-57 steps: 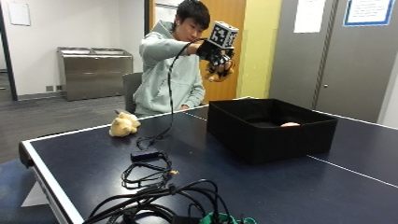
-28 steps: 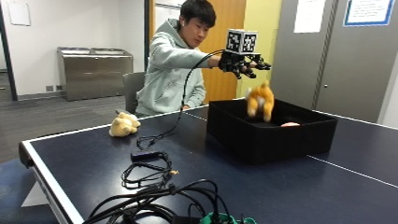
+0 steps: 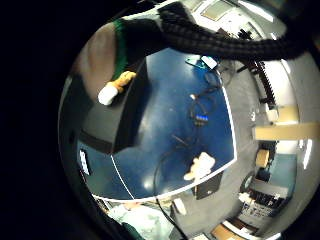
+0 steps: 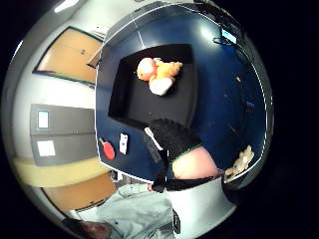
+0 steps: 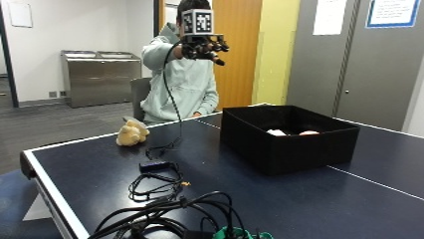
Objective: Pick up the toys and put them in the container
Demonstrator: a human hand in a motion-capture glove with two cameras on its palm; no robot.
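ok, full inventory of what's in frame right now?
Black fabric box: one, black, on the blue table.
Orange plush toy: one, orange and white, inside the box beside an orange ball.
Tan plush toy: one, tan, on the table near the seated person.
Black cables: a tangle, black, near table edge.
Red paddle: one, red, on the table beside the box.
White card: one, white, next to the paddle.
Gloved right hand: black glove, raised in the air, holds nothing.
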